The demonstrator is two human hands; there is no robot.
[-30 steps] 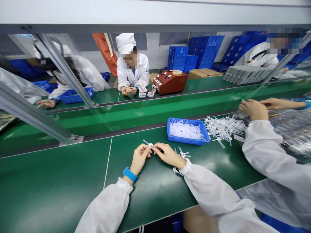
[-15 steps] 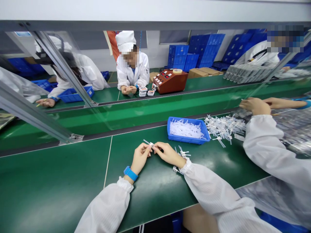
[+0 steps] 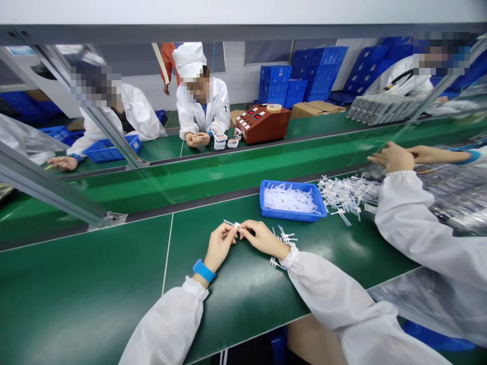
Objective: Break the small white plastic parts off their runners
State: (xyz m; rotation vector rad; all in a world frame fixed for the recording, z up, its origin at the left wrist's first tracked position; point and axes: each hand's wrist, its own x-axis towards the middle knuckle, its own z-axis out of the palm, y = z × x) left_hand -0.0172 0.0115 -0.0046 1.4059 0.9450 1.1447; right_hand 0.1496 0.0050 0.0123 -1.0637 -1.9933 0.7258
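Observation:
Between my two hands, above the green tabletop, is a small white plastic piece with a thin strip (image 3: 230,223) sticking out to the left. My left hand (image 3: 220,244), with a blue band at the wrist, pinches it between thumb and fingers. From the other side my right hand (image 3: 263,238) pinches the same piece, its fingertips almost touching the left ones. Several similar white pieces (image 3: 285,236) lie beside and partly behind my right wrist. Just beyond my right hand stands a blue tray (image 3: 292,217) filled with translucent white strips (image 3: 289,198).
A heap of white pieces (image 3: 348,195) lies right of the tray. A co-worker's hand (image 3: 397,157) and sleeve reach in from the right, by plastic-wrapped goods (image 3: 452,197). Across the green divider (image 3: 228,170) are other people, a brown control box (image 3: 263,124) and a metal post (image 3: 61,177).
The camera view has shifted slightly. My hands keep the same pinch on the small piece. Across the line, the person at left has raised their head.

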